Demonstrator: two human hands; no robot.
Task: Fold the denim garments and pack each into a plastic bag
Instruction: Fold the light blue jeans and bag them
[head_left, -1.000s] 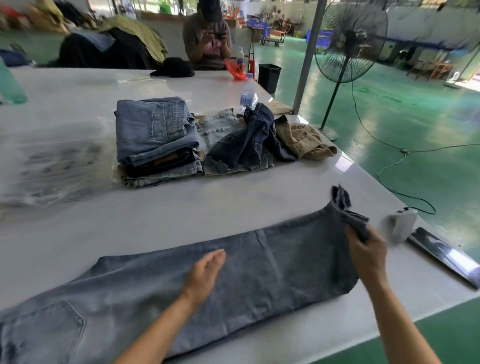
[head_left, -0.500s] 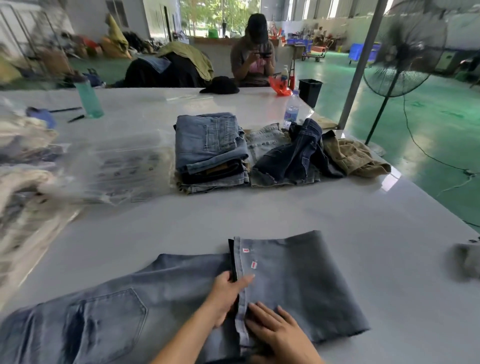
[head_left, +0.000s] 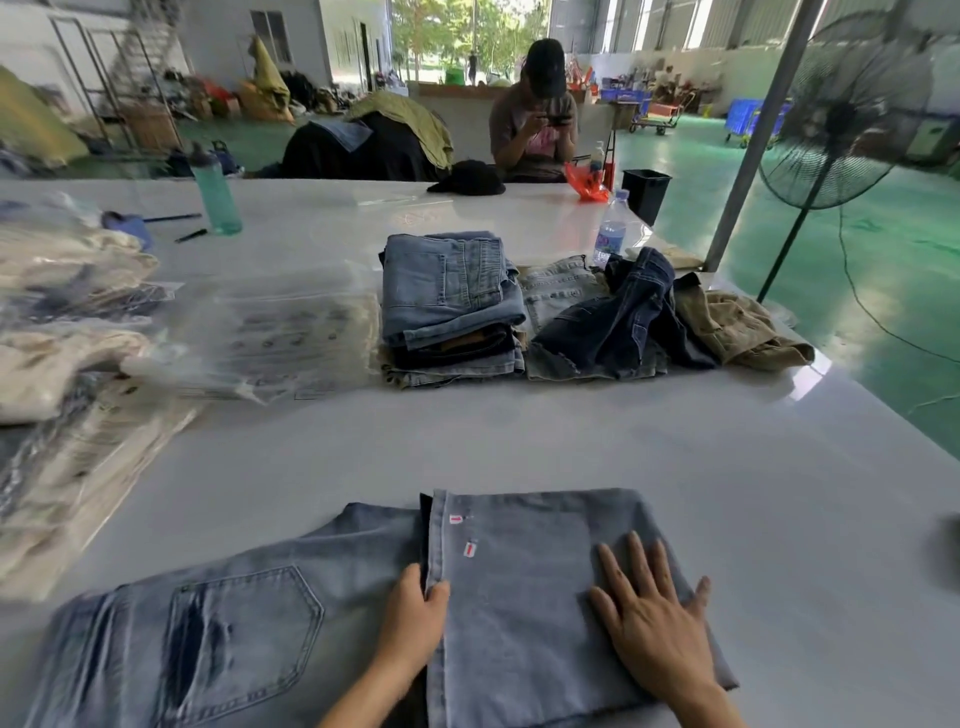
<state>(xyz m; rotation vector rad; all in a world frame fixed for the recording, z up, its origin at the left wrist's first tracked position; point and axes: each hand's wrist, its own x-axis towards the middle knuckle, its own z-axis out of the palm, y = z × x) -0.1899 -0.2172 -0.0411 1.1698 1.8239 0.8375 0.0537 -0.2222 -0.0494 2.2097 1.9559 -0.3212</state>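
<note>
**A:** Where do the jeans lie?

**B:** The jeans are spread flat on the near edge of the white table, back pocket up at the left. The leg end is folded over toward the waist, so a paler panel covers the right half, its hem running straight up and down the middle.

**A:** And the hands?

**B:** The left hand sits at that hem, fingertips curled round its edge and pinching it. The right hand lies flat on the folded panel, fingers straight and spread, pressing the cloth down.

**A:** Any labels or writing?

**B:** Two small red-and-white tags sit just inside the hem; whatever is printed on them is too small to read. No brand is legible anywhere.

**A:** What else is on the table?

**B:** A stack of folded denim farther back, a heap of unfolded dark jeans beside it with a tan garment at its right. Clear plastic bags lie flat to the left of the stack, their print blurred, and bagged garments pile at the left edge. A green bottle and a water bottle stand beyond. A person in a dark cap sits at the far side holding a phone.
</note>
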